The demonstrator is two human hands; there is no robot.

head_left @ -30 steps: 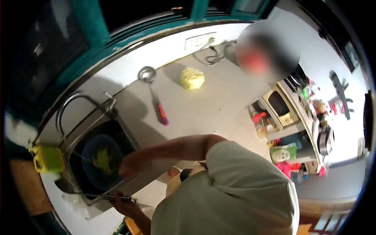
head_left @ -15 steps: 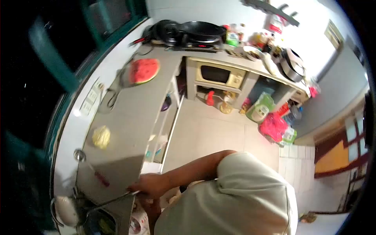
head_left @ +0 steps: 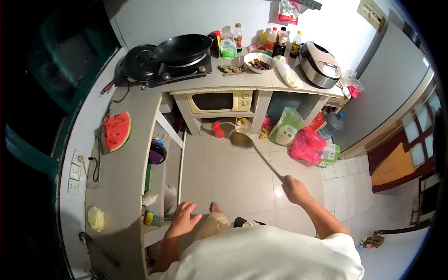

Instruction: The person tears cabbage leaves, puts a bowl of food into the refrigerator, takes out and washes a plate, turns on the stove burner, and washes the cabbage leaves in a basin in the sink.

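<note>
My right hand [head_left: 295, 189] grips the handle of a long metal ladle or spatula [head_left: 268, 163], whose broad head hangs over the floor in front of the shelves. My left hand [head_left: 183, 221] is empty, fingers apart, beside the edge of the left counter. On that counter [head_left: 123, 179] lie a pale green cabbage piece [head_left: 96, 219], a second ladle [head_left: 100, 247] and a cut slab of watermelon [head_left: 117, 131]. Across the room a black wok [head_left: 182, 49] sits on the cooktop [head_left: 186, 72]. A bowl of food [head_left: 259, 62] stands to its right.
A black pan [head_left: 141, 63] is left of the wok. Bottles [head_left: 281, 42] and a rice cooker [head_left: 319, 65] stand on the far counter, with a microwave [head_left: 219, 101] below. Bags [head_left: 308, 146] and a water jug [head_left: 332, 124] are on the floor. An open cabinet door [head_left: 181, 163] juts out by the left counter.
The view has turned from the sink toward the cooktop. The long utensil, earlier low by the sink, is now held out in my right hand. My left hand has come away from it.
</note>
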